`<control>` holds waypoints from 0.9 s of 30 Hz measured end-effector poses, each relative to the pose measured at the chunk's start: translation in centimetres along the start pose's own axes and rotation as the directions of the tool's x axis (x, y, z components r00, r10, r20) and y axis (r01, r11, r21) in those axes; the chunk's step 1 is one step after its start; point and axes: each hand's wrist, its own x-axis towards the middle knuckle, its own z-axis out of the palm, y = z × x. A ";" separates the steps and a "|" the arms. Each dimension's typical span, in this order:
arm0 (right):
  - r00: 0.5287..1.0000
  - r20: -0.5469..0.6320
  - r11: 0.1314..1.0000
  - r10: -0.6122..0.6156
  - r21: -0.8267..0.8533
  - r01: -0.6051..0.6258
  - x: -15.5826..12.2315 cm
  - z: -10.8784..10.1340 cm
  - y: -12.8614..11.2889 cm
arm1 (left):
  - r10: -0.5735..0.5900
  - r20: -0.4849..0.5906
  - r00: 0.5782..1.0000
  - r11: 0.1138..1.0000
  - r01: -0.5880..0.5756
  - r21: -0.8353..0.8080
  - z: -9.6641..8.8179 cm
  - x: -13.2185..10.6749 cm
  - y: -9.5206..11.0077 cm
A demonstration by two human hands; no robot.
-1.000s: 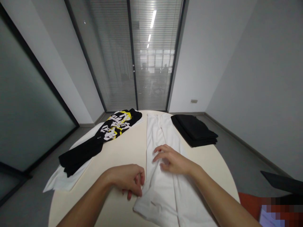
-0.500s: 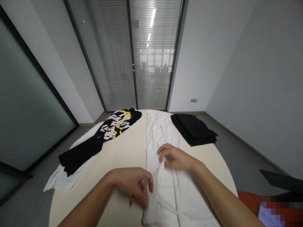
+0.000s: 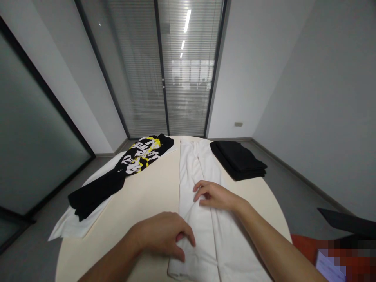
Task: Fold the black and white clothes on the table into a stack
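A pair of white trousers point(image 3: 195, 235) lies lengthwise on a round cream table point(image 3: 147, 196), with creases along the cloth. My left hand point(image 3: 167, 235) is at the near left edge of the trousers. Its thumb and forefinger are apart with no cloth between them; the other fingers are mostly hidden. My right hand point(image 3: 216, 196) rests over the middle of the trousers, fingers slightly bent and spread, the tips at the cloth. Whether those fingertips press on the fabric I cannot tell.
Left on the table, a black garment with white and yellow print point(image 3: 143, 154) lies on white cloth point(image 3: 66, 225) overhanging the edge. Folded black clothes point(image 3: 237, 160) sit at the far right. A red-orange item point(image 3: 304, 250) and a dark flat object point(image 3: 346, 221) are beyond the table, lower right.
My left hand has uncurled, its thumb and forefinger now wider apart, and the trousers' near left corner lies further left. My right hand stays at the middle of the cloth. The view has shifted slightly.
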 end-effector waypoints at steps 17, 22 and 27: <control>0.999 -0.007 0.989 -0.034 0.144 0.034 -0.2 -0.1 0.7 | 0.163 0.050 0.985 0.915 -0.132 -0.380 0.2 0.9 0.4; 0.999 0.032 0.988 -0.011 0.151 0.006 -0.2 -0.2 0.6 | 0.123 0.138 0.983 0.936 -0.069 -0.344 1.6 1.5 0.0; 0.997 0.064 0.986 0.035 0.158 -0.045 -0.3 -0.4 0.2 | 0.068 0.176 0.982 0.979 -0.032 -0.200 2.0 1.5 0.5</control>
